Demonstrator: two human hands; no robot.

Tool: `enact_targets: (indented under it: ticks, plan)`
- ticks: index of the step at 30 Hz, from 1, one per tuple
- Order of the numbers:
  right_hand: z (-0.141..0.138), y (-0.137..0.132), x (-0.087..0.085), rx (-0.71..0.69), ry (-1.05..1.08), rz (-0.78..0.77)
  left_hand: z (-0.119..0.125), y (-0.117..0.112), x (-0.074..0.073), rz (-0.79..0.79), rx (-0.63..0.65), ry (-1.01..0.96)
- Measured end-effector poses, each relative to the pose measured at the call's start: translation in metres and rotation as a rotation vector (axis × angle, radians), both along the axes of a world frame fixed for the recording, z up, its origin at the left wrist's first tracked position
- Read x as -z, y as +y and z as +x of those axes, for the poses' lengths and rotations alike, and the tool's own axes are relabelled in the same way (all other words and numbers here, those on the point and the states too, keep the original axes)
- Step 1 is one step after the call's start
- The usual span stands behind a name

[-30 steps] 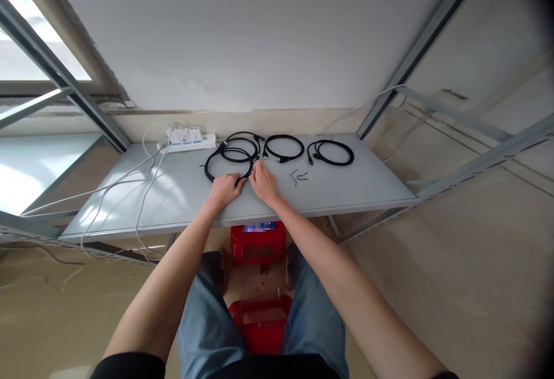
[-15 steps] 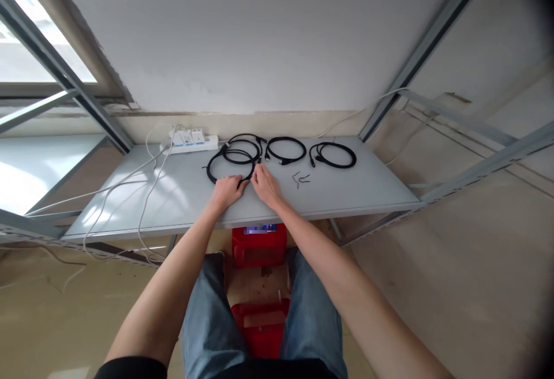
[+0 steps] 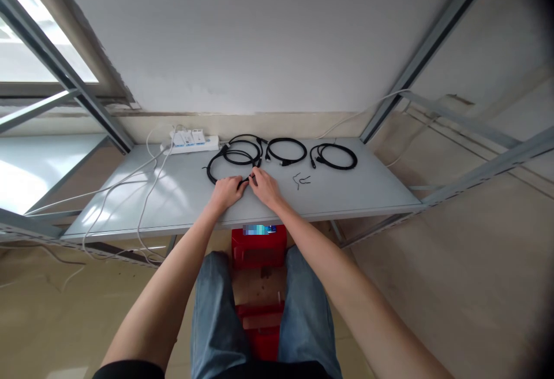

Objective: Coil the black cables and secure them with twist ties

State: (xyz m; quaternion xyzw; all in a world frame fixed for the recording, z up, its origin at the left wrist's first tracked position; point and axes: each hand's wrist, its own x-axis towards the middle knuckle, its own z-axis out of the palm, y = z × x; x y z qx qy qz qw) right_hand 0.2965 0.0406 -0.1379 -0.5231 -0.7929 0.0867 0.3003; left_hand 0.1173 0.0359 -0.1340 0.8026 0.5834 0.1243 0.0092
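A coiled black cable (image 3: pixel 209 167) lies on the grey shelf, and both my hands are at its near edge. My left hand (image 3: pixel 228 190) is closed on the coil's near side, its fingers bent over the cable. Just to the right, my right hand (image 3: pixel 264 186) pinches the same coil with thumb and fingertips. Whatever small detail sits between the fingertips is hidden. Behind this coil lies another black cable coil (image 3: pixel 236 162), partly overlapped by it. To the right rest a third coil (image 3: pixel 287 139) and, farther right, one more (image 3: pixel 346 167).
Several short black twist ties (image 3: pixel 302 180) lie right of my right hand. A white power strip (image 3: pixel 197 144) with plugs stands at the back left, its white cords (image 3: pixel 149 199) trailing over the front edge. Metal uprights (image 3: pixel 404 59) frame the shelf (image 3: pixel 367 191). A red stool (image 3: pixel 259 252) is below.
My right hand has shifted slightly toward me along the coil, its fingertips lower and nearer my left hand. My left hand stays in place. My knees have moved a little below.
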Motion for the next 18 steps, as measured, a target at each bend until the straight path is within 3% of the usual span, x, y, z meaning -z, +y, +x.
enact_targets:
  ticks: [8,18]
  plan:
    - [0.0014,-0.0044,-0.0020,-0.108,-0.017,0.037,0.0002,0.0001,-0.0012,-0.014,-0.020,0.033]
    - [0.0033,-0.0032,-0.0008,-0.146,-0.015,0.055,-0.0001,0.0019,0.0002,0.002,-0.006,0.013]
